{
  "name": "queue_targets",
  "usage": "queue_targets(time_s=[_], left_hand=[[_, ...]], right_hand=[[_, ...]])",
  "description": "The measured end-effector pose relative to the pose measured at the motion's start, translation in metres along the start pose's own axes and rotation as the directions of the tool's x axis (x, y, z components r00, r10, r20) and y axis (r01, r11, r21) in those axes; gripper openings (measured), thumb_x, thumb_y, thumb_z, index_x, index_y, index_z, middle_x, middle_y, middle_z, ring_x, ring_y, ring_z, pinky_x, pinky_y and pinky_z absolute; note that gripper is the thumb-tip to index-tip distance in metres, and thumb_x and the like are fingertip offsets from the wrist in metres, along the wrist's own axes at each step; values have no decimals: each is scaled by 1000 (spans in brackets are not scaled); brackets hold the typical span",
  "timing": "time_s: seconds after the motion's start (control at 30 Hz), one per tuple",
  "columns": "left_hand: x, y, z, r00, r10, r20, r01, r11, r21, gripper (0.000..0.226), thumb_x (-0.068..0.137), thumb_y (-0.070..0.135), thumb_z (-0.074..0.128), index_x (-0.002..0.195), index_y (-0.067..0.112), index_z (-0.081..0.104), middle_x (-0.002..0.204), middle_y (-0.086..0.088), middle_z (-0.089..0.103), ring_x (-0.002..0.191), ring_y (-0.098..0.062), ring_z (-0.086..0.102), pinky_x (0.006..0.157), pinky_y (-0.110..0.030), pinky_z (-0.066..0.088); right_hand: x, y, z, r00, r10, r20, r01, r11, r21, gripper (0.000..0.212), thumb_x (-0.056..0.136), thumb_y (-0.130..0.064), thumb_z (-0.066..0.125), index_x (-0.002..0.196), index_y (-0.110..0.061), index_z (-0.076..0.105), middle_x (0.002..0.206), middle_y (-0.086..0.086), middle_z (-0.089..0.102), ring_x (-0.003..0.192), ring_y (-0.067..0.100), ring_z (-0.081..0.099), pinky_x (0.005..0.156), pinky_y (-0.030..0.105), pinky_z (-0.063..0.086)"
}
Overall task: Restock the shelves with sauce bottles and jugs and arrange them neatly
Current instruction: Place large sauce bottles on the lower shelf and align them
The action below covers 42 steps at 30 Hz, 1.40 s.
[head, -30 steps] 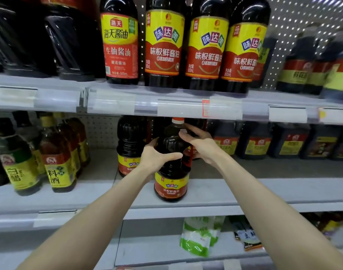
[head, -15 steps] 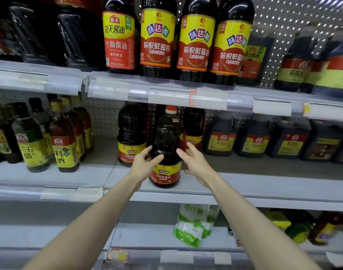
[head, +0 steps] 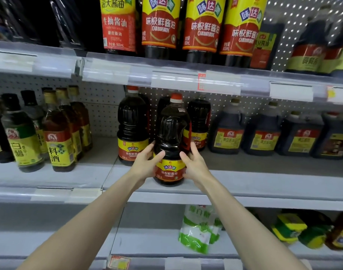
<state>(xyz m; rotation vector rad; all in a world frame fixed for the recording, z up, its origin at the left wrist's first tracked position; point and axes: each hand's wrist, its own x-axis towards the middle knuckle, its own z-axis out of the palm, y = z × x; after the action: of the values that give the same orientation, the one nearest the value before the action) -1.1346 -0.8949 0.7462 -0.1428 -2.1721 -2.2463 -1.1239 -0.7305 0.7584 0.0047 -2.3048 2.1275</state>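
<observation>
A dark soy sauce jug [head: 171, 133] with an orange cap and a red-and-yellow label stands upright near the front of the middle shelf [head: 264, 184]. My left hand [head: 147, 162] cups its lower left side and my right hand [head: 194, 162] cups its lower right side. Both sets of fingers wrap the label. A matching jug [head: 131, 125] stands just left of it, and another jug [head: 198, 121] sits behind it to the right.
Cooking wine and vinegar bottles [head: 57, 133] fill the middle shelf's left. Squat dark jugs [head: 262, 131] line its right. Tall soy sauce bottles [head: 201, 26] crowd the upper shelf. Green-and-white pouches [head: 197, 228] lie on the lower shelf.
Both hands slid from the jug's upper body down to its label. The jug now stands further back on the shelf, closer to the matching jugs.
</observation>
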Motion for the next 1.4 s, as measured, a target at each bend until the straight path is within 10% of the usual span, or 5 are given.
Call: queue_targets(time_s=[0.23, 0.5, 0.87, 1.4], left_hand=[[21, -8, 6, 996, 42, -82, -39, 998, 40, 63, 91, 32, 63, 147, 23, 35, 132, -6, 57, 114, -24, 59, 66, -30, 56], [40, -9, 8, 994, 64, -89, -53, 992, 114, 66, 93, 31, 61, 150, 26, 29, 140, -5, 50, 122, -25, 52, 94, -48, 52], [51, -10, -5, 998, 62, 13, -63, 990, 128, 64, 96, 29, 55, 151, 30, 23, 140, -5, 51, 113, -18, 54, 86, -32, 50], [48, -17, 10, 990, 70, -118, -63, 996, 68, 61, 96, 27, 57, 150, 30, 28, 141, -3, 48, 122, -25, 52, 97, -50, 49]], right_hand=[[22, -1, 0, 999, 39, -37, -40, 999, -13, 49, 102, -29, 46, 148, -28, 28, 142, 5, 48, 125, 28, 51, 101, 54, 44], [42, 3, -2, 999, 1, -51, 0, 1000, 15, 57, 103, -28, 45, 150, -44, 19, 144, 3, 45, 128, 31, 48, 98, 49, 44], [50, 19, 8, 997, -44, -61, 44, 999, -1, 60, 101, -33, 47, 150, -46, 14, 145, 1, 45, 124, 23, 50, 89, 37, 48], [60, 16, -3, 999, 25, 33, -28, 994, 108, 55, 103, -29, 42, 151, -41, 18, 147, 3, 43, 117, 21, 51, 96, 41, 46]])
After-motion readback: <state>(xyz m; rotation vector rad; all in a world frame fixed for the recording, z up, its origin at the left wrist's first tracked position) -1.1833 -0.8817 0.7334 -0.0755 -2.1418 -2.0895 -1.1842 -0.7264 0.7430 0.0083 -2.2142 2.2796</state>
